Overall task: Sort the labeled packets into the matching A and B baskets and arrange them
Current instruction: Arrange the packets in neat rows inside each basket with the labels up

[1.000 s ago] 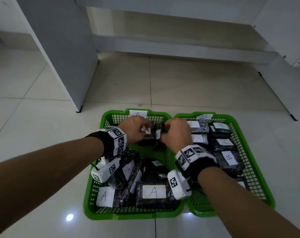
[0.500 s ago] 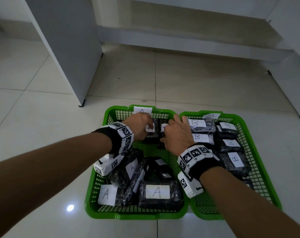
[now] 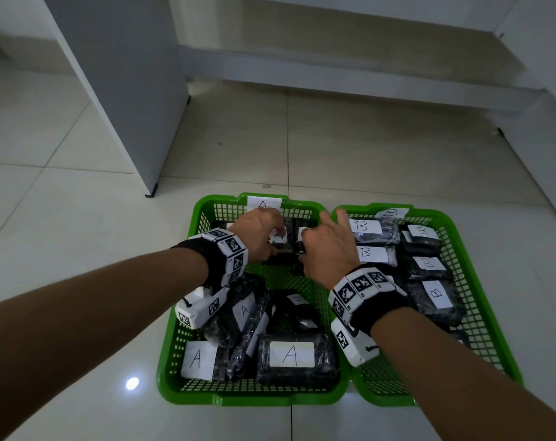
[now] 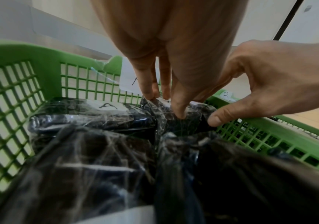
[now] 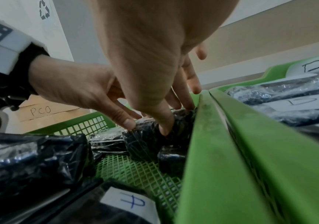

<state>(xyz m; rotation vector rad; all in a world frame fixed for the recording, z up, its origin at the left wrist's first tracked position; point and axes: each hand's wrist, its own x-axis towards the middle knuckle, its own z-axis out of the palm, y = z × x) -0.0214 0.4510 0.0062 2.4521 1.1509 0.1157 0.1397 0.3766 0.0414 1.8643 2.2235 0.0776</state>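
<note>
Two green baskets stand side by side on the floor: basket A (image 3: 254,397) on the left and basket B (image 3: 384,401) on the right. Both hands are at the far end of basket A on one black wrapped packet (image 3: 291,241). My left hand (image 3: 278,240) pinches its left side between thumb and fingers (image 4: 179,112). On its right side, by the wall shared with basket B, my right hand (image 3: 308,240) grips it with the thumb in front (image 5: 164,128). The hands hide most of the packet's white label. A flat A packet (image 4: 97,112) lies just left of it.
Several black A packets (image 3: 292,354) lie loosely at the near end of basket A. B packets (image 3: 365,227) sit in rows in basket B. A white cabinet panel (image 3: 127,90) stands at the back left, a low step (image 3: 333,78) behind. Pale floor tiles surround the baskets.
Both hands stay on the packet at the far end of basket A and have pressed it slightly lower and farther back. The right index finger has lifted. The head view has shifted a little.
</note>
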